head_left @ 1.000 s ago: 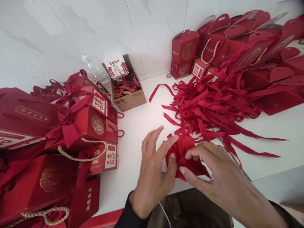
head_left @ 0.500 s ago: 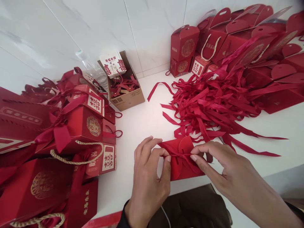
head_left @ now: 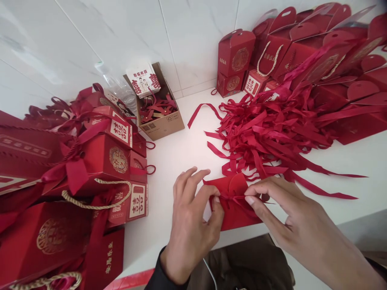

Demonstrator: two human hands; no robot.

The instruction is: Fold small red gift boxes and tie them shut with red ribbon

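A red box (head_left: pixel 237 219) with rounded top flaps sits at the table's front edge, a red ribbon (head_left: pixel 232 198) knotted across its top. My left hand (head_left: pixel 196 221) pinches the ribbon left of the knot between thumb and forefinger, its other fingers spread. On the right side of the knot, my right hand (head_left: pixel 287 213) pinches the ribbon between thumb and forefinger. Just behind the box lies a tangled pile of loose red ribbons (head_left: pixel 272 129).
Decorated red boxes (head_left: pixel 105 157) with rope handles and bows are stacked on the left. An open cardboard box (head_left: pixel 165 127) holds cards and red pieces near the wall. More red boxes (head_left: pixel 236 52) stand at the back right. A white table (head_left: pixel 169 161) lies beneath.
My left hand has shifted slightly right, onto the box's left side, its thumb and forefinger nearer the knot. My right hand has moved slightly right.
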